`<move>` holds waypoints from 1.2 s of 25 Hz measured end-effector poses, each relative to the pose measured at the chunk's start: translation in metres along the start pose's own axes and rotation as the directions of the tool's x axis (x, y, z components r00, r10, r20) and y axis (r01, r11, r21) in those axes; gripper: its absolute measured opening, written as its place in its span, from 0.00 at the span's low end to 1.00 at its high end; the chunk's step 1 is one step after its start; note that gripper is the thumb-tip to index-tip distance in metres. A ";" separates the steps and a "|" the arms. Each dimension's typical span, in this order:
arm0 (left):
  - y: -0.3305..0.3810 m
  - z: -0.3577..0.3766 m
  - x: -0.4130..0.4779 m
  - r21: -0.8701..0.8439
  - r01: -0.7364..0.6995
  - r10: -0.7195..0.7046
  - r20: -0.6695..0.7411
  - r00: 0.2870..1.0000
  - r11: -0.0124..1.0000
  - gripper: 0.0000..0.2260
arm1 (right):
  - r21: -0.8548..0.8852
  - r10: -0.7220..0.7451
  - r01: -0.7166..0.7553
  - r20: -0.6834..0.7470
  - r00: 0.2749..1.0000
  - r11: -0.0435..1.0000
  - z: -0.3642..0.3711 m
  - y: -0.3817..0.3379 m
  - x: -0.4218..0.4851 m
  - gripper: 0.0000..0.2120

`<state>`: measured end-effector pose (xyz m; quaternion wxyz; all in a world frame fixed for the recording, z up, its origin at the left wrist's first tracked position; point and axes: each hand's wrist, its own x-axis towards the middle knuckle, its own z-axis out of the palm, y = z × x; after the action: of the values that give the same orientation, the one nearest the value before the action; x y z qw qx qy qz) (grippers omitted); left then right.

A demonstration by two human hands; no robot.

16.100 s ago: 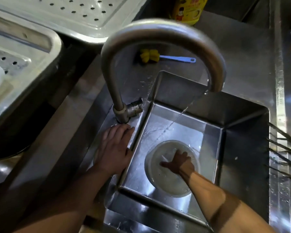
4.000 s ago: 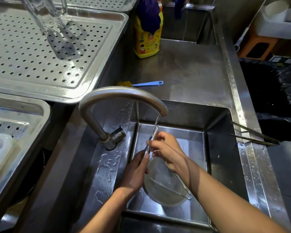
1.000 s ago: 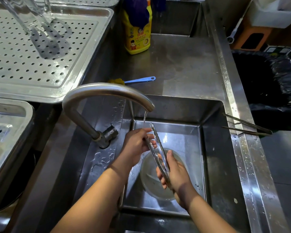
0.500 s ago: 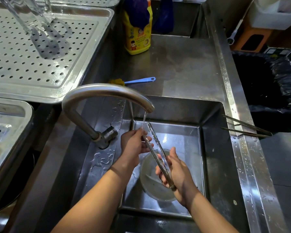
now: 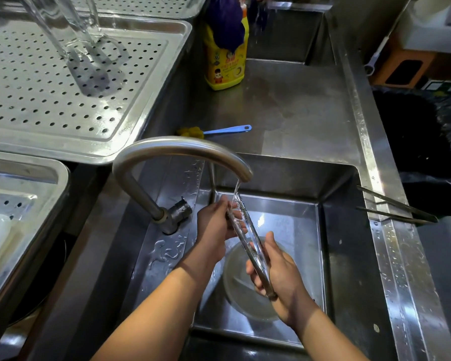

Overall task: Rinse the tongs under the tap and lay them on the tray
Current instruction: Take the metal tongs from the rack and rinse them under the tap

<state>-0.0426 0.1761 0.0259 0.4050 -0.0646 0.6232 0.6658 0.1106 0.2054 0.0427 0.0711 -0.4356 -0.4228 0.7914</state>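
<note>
Slim metal tongs (image 5: 248, 235) slant over the sink (image 5: 336, 230), tips up under the water running from the curved tap (image 5: 177, 149). My right hand (image 5: 279, 272) grips their lower, hinged end. Around the upper part near the tips curl the fingers of my left hand (image 5: 216, 225), with water running over them. The perforated steel tray (image 5: 63, 89) lies at the upper left, with a clear glass jug (image 5: 63, 24) standing on it.
A round bowl (image 5: 245, 287) with water sits in the sink bottom below my hands. Another pair of long tongs (image 5: 393, 209) rests across the sink's right rim. A yellow detergent bottle (image 5: 225, 58) and a blue-handled brush (image 5: 214, 131) are behind the sink. A second tray (image 5: 24, 194) is at left.
The tongs have stayed under the stream; my left hand slid slightly up toward the tips, and my right hand keeps the lower end.
</note>
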 end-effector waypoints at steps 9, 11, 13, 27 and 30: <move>0.021 -0.013 0.003 -0.040 0.039 -0.028 0.246 0.969 0.998 0.19 | -0.138 -0.049 0.054 0.036 0.998 0.989 0.046 -0.042 0.069 0.27; 0.025 -0.007 0.005 -0.030 -0.065 0.071 0.256 0.964 0.997 0.21 | -0.320 -0.106 0.096 -0.013 0.994 0.943 0.053 -0.050 0.080 0.29; 0.033 0.002 0.009 -0.001 -0.157 0.154 0.206 0.966 0.988 0.18 | -0.556 -0.205 0.165 -0.010 0.979 0.815 0.052 -0.050 0.079 0.27; 0.031 0.014 0.017 0.122 0.032 -0.058 0.223 0.973 0.992 0.16 | -0.708 -0.278 0.225 0.042 0.960 0.669 0.045 -0.053 0.053 0.14; 0.045 0.010 0.030 -0.255 0.138 -0.087 0.205 0.975 0.957 0.07 | -0.783 -0.397 0.288 0.058 0.916 0.551 0.042 -0.041 0.040 0.18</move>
<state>-0.0863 0.2038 0.0456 0.4880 -0.0899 0.4812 0.7227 0.0443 0.2254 0.0589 0.0552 -0.3807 -0.7938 0.4712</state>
